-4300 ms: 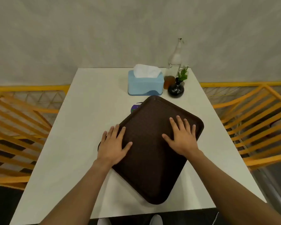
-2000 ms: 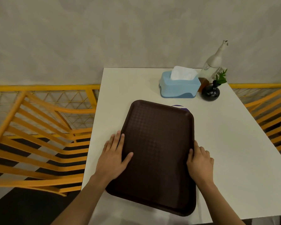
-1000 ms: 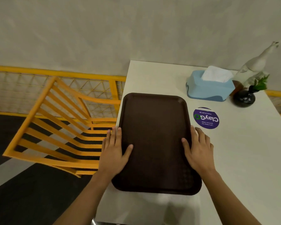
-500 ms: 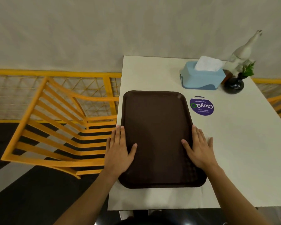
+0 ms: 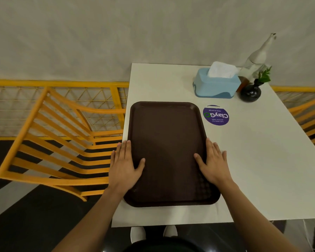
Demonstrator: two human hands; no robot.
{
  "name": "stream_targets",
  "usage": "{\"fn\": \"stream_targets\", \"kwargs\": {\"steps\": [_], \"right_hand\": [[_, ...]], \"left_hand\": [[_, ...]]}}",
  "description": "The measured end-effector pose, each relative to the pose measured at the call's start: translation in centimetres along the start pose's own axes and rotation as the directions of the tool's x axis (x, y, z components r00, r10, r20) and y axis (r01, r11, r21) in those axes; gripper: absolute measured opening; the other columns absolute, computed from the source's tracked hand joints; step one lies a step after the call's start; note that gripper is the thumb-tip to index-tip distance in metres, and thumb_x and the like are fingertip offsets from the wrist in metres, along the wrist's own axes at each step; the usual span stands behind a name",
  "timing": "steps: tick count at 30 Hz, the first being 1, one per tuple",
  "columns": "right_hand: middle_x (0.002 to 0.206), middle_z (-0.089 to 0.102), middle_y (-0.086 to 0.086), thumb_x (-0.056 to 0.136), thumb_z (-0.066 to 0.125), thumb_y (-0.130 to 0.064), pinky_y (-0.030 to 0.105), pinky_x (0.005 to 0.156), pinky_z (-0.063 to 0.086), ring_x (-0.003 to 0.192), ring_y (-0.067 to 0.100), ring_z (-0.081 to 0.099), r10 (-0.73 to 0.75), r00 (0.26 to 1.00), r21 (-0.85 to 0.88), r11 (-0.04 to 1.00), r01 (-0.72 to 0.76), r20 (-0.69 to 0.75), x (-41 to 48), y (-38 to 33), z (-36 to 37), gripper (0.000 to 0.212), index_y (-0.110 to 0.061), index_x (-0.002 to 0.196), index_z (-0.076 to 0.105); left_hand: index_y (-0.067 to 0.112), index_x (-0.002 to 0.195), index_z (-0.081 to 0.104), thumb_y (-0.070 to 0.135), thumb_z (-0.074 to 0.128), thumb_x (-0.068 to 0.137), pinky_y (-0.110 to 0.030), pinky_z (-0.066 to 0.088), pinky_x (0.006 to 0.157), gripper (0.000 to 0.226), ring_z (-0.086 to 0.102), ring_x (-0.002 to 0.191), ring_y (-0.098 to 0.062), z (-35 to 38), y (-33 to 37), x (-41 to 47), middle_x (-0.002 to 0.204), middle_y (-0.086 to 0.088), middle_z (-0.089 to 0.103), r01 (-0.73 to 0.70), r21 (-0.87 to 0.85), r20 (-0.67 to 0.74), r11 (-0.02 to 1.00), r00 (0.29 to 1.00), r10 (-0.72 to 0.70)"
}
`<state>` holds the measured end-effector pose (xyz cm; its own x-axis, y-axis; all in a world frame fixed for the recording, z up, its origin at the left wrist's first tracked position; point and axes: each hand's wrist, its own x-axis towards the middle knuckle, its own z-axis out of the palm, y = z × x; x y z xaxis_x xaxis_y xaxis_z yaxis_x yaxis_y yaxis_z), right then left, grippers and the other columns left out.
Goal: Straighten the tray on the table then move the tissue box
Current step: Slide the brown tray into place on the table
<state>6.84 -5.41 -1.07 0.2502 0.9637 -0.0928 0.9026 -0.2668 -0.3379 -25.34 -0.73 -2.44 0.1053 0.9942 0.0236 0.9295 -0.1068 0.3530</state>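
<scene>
Nearest the bottom of the frame, the person's left hand [image 5: 123, 167] and right hand [image 5: 212, 163] lie flat and open-palmed on the long edges of the dark brown tray [image 5: 166, 148], fingers extended over each rim, thumbs resting inside, neither clenched around it. Between them the tray sits lengthwise on the white table [image 5: 262, 160], its left edge along the table's left side. Just beyond its upper right corner lies a round purple sticker [image 5: 216, 115]. Farther, toward the upper right, stands the blue tissue box [image 5: 216, 84], well apart from both hands, with a dark vase [image 5: 250, 92] and a clear bottle [image 5: 256, 57] beside it.
</scene>
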Motion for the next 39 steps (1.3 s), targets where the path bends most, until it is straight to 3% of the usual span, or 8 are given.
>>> {"fn": "stream_targets", "kwargs": {"steps": [15,25,31,34,39], "right_hand": [[0.17,0.014,0.004,0.1,0.026,-0.065,0.059,0.123,0.006,0.156,0.03,0.007,0.024,1.0,-0.03,0.999,-0.024,-0.004,1.4,-0.7,0.2,0.081,-0.02,0.162,0.0],[0.169,0.017,0.003,0.099,0.027,-0.069,0.058,0.123,0.005,0.156,0.03,0.01,0.041,0.999,0.006,0.999,-0.041,0.003,1.7,-0.6,0.3,0.082,-0.023,0.162,0.002],[0.166,0.028,0.003,0.099,0.038,-0.065,0.052,0.124,0.017,0.152,0.027,0.024,0.073,0.997,0.215,0.975,-0.065,-0.029,1.9,-0.3,-0.9,0.075,-0.025,0.16,0.02],[0.163,0.034,0.002,0.1,0.042,-0.063,0.046,0.12,0.026,0.149,0.026,0.03,0.117,0.99,0.343,0.936,-0.083,-0.081,1.9,0.2,-1.9,0.07,-0.024,0.157,0.031],[0.152,0.048,-0.001,0.1,0.052,-0.053,0.038,0.111,0.036,0.139,0.022,0.045,0.126,0.978,0.392,0.919,-0.051,-0.168,3.3,2.2,-4.3,0.054,-0.025,0.146,0.049]], "left_hand": [[0.017,0.162,-0.003,0.071,0.03,0.096,-0.045,0.009,0.125,0.091,0.006,0.156,-0.025,-0.2,-0.5,1.7,0.171,-0.006,0.009,-0.008,-0.019,0.055,1.0,0.998,0.009],[0.017,0.162,-0.001,0.063,0.043,0.097,-0.048,0.017,0.124,0.091,0.006,0.156,-0.025,-0.8,-0.2,1.8,0.171,-0.006,0.007,0.003,-0.145,0.096,0.989,0.995,0.011],[0.025,0.163,0.002,0.063,0.047,0.095,-0.053,0.023,0.122,0.09,0.013,0.155,-0.028,-2.5,-0.1,1.9,0.17,-0.005,0.008,0.067,-0.386,0.153,0.92,0.988,-0.008],[0.024,0.162,0.009,0.059,0.05,0.096,-0.051,0.026,0.121,0.085,0.018,0.153,-0.028,-3.5,0.6,2.5,0.168,-0.006,0.013,0.063,-0.386,0.105,0.92,0.994,-0.024],[0.025,0.16,0.022,0.045,0.059,0.097,-0.048,0.03,0.12,0.075,0.022,0.152,-0.025,-3.9,4.7,4.6,0.167,-0.003,0.018,-0.007,-0.358,0.009,0.934,1.0,0.011]]}}
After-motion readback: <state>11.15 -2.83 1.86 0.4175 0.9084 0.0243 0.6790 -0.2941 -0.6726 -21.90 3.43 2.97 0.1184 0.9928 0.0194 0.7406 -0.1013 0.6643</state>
